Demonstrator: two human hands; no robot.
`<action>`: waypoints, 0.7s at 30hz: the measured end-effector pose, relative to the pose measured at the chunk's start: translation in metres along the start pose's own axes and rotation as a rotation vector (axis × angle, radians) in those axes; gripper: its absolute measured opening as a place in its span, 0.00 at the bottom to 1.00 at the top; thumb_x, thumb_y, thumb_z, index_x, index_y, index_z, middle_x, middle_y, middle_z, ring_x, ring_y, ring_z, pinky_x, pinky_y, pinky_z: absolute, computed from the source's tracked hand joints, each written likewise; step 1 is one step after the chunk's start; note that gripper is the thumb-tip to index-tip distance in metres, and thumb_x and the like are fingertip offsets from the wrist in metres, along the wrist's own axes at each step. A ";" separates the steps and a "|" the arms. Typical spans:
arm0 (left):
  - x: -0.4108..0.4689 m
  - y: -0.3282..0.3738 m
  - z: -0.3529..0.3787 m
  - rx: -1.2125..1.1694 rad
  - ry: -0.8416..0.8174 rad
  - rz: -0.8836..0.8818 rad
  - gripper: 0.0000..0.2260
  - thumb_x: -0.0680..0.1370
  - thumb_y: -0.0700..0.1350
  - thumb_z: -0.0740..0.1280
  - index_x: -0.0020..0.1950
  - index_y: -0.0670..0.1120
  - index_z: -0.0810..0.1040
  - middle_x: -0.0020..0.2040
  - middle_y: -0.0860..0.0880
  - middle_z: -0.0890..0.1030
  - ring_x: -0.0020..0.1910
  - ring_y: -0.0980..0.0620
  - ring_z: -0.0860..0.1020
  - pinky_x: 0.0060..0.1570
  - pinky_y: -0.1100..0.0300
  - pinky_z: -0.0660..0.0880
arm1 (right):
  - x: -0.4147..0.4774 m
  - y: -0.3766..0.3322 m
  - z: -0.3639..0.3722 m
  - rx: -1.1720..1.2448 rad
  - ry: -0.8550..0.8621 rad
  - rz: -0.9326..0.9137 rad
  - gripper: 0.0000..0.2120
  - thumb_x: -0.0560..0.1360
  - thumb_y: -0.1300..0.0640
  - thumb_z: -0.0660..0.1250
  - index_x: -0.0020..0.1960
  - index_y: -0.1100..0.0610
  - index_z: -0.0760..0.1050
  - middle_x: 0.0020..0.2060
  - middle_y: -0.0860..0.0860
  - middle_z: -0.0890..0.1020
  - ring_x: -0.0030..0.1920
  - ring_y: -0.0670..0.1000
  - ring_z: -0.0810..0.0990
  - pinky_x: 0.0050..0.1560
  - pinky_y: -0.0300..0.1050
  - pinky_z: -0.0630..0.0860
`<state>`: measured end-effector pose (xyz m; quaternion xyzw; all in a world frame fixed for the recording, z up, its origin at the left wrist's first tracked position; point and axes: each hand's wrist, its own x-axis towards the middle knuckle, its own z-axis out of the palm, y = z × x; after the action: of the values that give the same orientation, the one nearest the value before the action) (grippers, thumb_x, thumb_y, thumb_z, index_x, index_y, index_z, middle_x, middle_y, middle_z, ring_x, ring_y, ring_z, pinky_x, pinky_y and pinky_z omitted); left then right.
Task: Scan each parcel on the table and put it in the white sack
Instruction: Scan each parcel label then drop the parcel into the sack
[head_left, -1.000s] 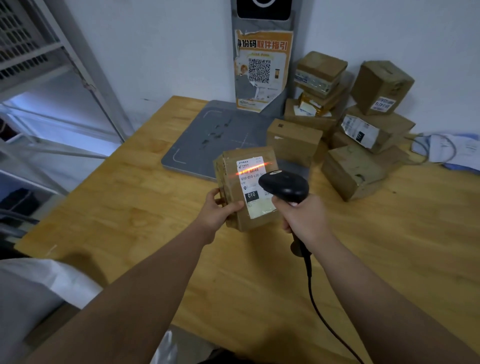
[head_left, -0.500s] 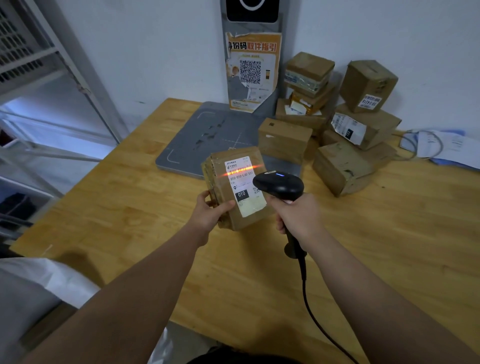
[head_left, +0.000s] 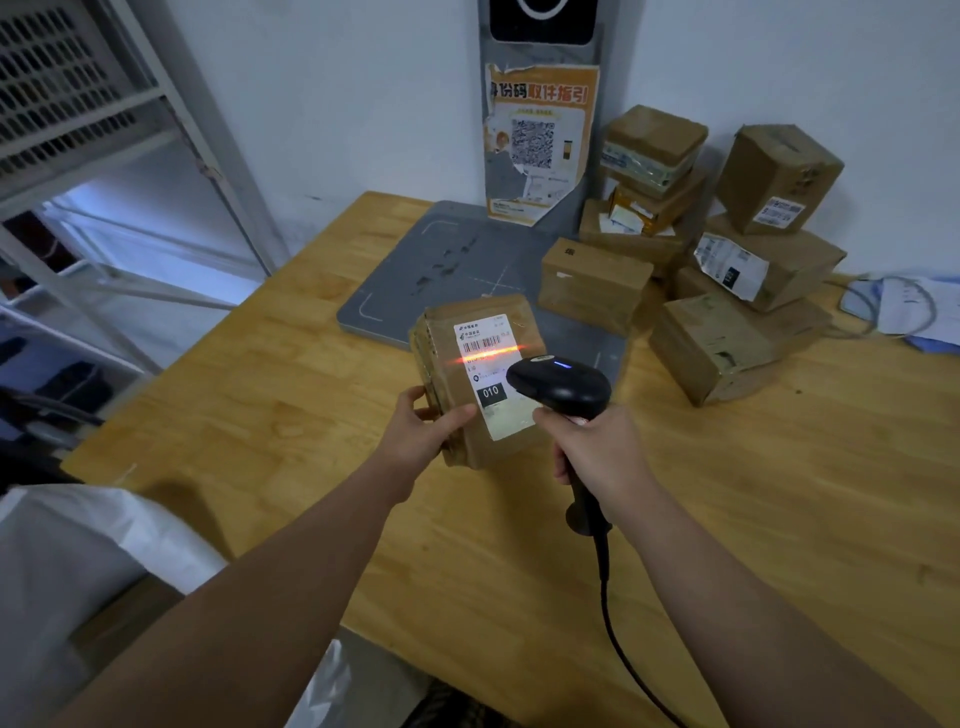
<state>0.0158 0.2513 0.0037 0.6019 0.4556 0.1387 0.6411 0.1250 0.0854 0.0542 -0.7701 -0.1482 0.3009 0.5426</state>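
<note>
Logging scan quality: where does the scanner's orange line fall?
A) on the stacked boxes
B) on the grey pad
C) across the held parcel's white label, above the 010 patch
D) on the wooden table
C: the orange line crosses the label above the 010 patch on the parcel the left hand holds.

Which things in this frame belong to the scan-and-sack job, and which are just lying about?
Job: held parcel, gripped by the left hand; scanner in the right hand, its red line across that parcel; pile of parcels waiting; white sack.
Lying about: grey pad; poster; papers; metal rack.
</note>
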 end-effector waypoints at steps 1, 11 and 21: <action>-0.006 -0.002 -0.004 -0.003 0.011 0.005 0.39 0.71 0.51 0.76 0.75 0.48 0.58 0.64 0.46 0.74 0.55 0.51 0.76 0.52 0.56 0.75 | -0.003 0.000 0.004 -0.001 -0.028 0.001 0.15 0.73 0.55 0.71 0.31 0.60 0.75 0.21 0.52 0.76 0.23 0.50 0.75 0.31 0.43 0.75; -0.073 -0.049 -0.111 -0.070 0.249 -0.018 0.30 0.76 0.54 0.69 0.73 0.45 0.61 0.51 0.48 0.77 0.49 0.49 0.79 0.42 0.58 0.76 | -0.062 0.019 0.087 0.113 -0.451 -0.003 0.07 0.72 0.63 0.72 0.41 0.56 0.74 0.31 0.50 0.75 0.35 0.49 0.76 0.43 0.44 0.72; -0.173 -0.137 -0.298 0.293 0.420 0.068 0.35 0.73 0.53 0.73 0.74 0.52 0.58 0.54 0.53 0.74 0.55 0.50 0.76 0.51 0.54 0.76 | -0.138 0.090 0.245 -0.089 -0.370 0.029 0.08 0.71 0.61 0.74 0.38 0.58 0.75 0.30 0.51 0.77 0.34 0.49 0.77 0.36 0.41 0.70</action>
<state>-0.3536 0.2859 -0.0061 0.6613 0.5735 0.2144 0.4333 -0.1435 0.1586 -0.0432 -0.7270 -0.2474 0.4384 0.4670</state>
